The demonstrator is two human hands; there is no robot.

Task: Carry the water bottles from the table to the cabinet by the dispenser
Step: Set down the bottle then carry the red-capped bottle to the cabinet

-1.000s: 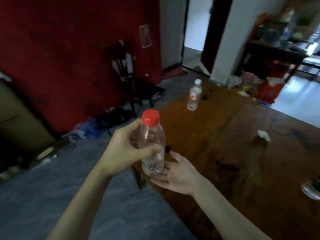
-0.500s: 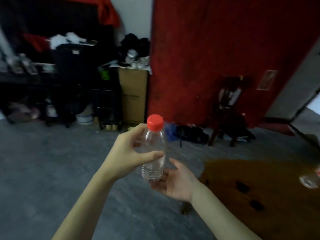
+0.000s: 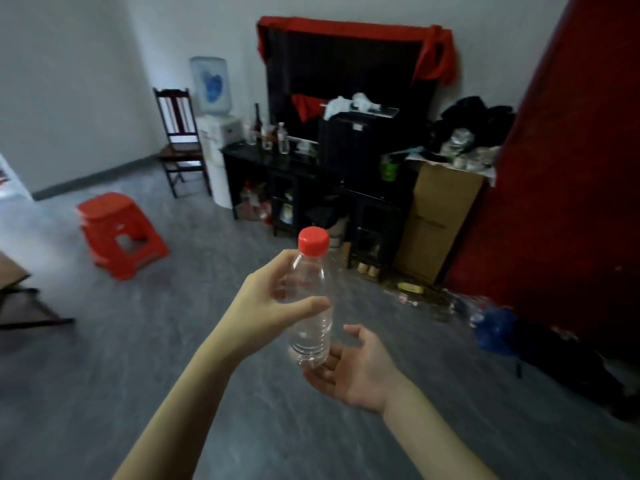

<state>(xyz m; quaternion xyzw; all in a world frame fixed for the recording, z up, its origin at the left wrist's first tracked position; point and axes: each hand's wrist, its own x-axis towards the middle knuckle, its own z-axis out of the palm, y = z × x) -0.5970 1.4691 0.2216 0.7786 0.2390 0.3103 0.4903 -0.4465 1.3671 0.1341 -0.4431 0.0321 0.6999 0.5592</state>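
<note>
Head camera looks forward and down, close over the hands [image 3: 311,337].

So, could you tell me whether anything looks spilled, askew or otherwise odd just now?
Nothing wrong with the carry: the left hand grips the capped bottle upright, the right hand cupped open under its base. The only mess is litter on the floor by the cardboard box.

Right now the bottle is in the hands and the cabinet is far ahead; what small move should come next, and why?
Probably walk forward toward the black cabinet beside the water dispenser. The left hand grips the red-capped bottle upright, the right hand lies open under its base, and open grey floor separates them from the cabinet.
</note>
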